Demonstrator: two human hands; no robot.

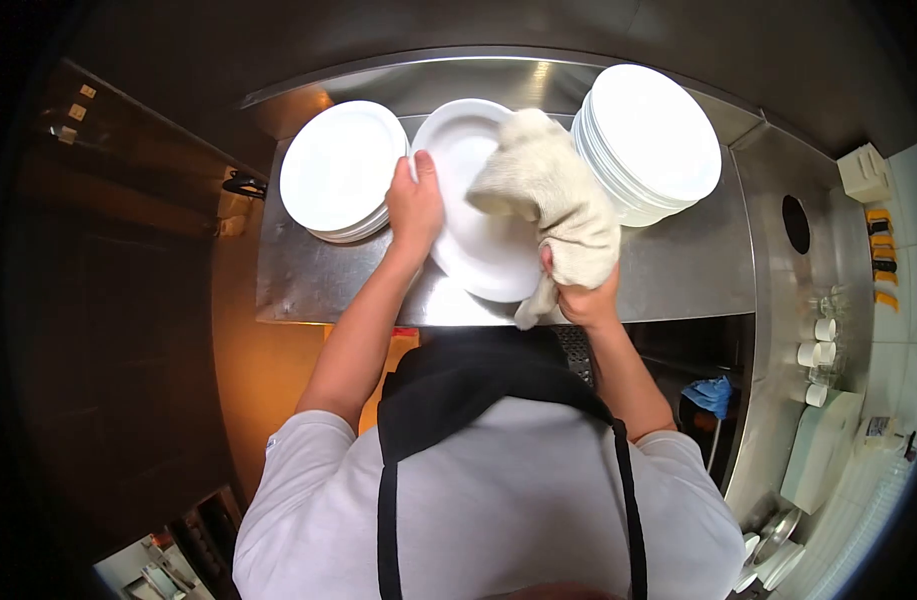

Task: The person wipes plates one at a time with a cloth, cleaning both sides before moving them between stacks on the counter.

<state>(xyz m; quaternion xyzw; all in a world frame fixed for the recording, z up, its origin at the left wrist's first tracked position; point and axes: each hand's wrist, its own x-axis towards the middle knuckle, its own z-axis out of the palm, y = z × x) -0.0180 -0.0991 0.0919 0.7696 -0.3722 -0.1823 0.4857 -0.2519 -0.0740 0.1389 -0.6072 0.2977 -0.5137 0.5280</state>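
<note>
A white oval plate (468, 235) is held tilted over the steel counter, between two stacks. My left hand (416, 205) grips its left rim, thumb over the edge. A beige cloth (563, 195) is bunched in my right hand (590, 297), which is closed on it at the plate's right side. The cloth covers part of the plate's right half and most of my right fingers. Close by my left hand stands a stack of white plates (344, 165). A taller stack of white plates (653, 135) stands to the right, just beyond the cloth.
The steel counter (688, 270) runs beneath the plates, with a raised steel back edge (398, 85) behind. On the right side are a round hole (795, 224), small white cups (825, 330), knives on the wall (883, 255) and a blue cloth (708, 397) hanging lower down.
</note>
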